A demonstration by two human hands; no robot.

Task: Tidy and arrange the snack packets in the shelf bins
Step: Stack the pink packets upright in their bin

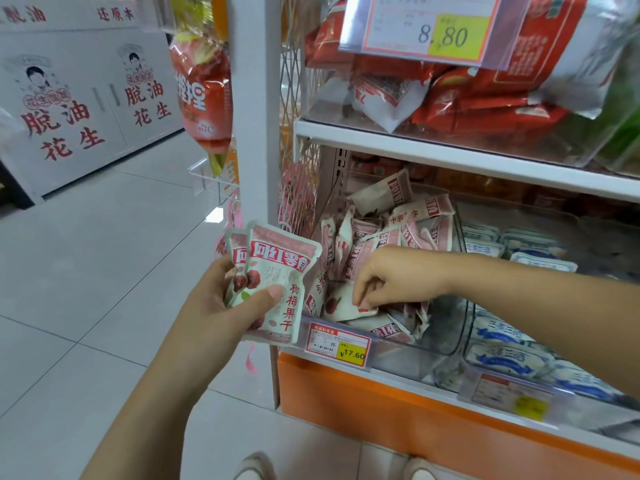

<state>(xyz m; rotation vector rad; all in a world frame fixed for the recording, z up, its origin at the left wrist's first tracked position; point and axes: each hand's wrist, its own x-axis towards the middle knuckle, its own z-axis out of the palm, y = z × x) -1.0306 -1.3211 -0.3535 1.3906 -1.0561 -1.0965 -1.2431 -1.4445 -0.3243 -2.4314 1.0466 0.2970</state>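
Just left of the clear bin (426, 351), a small stack of plum packets (277, 271) is gripped upright by the left hand (214, 299), apparently gathered for orderly return. Inside that bin, a loose packet (341, 304) is pinched by the right hand (384, 275), presumably to be added.

Left hand (221, 299), right hand (388, 275): curled fingers.

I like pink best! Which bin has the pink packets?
The lower shelf's leftmost clear bin, where the right hand pinches a pink packet. Its neighbour holds blue-and-white packets; the upper bin holds red ones.
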